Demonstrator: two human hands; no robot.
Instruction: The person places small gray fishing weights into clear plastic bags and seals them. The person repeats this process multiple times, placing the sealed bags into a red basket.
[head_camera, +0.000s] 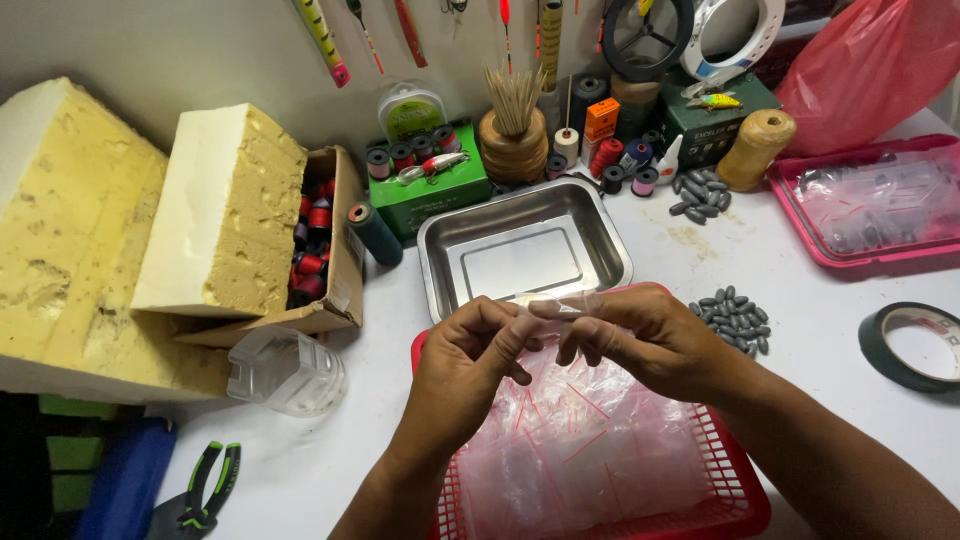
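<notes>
- Both hands meet over the red basket (745, 500) at the near edge of the table (800, 300), pinching one small clear plastic bag (556, 307) between them.
- Left hand (470, 360): thumb and forefinger are closed on the bag's left end, the other fingers curled under.
- Right hand (640, 335): fingertips are pressed together on the bag's right end, holding it level.
- The bag hangs just above a heap of clear zip bags (580, 440) with red strips that fills the basket.
- Just behind the hands sits a steel tray (440, 250), touching the basket's far rim.
- To the right of the hands lies a small pile of grey lead sinkers (735, 320); a second pile (698, 195) lies farther back.
- A roll of dark tape (905, 345) rests near the right edge.
- Green-handled pliers (205, 490) lie at the near left corner.
</notes>
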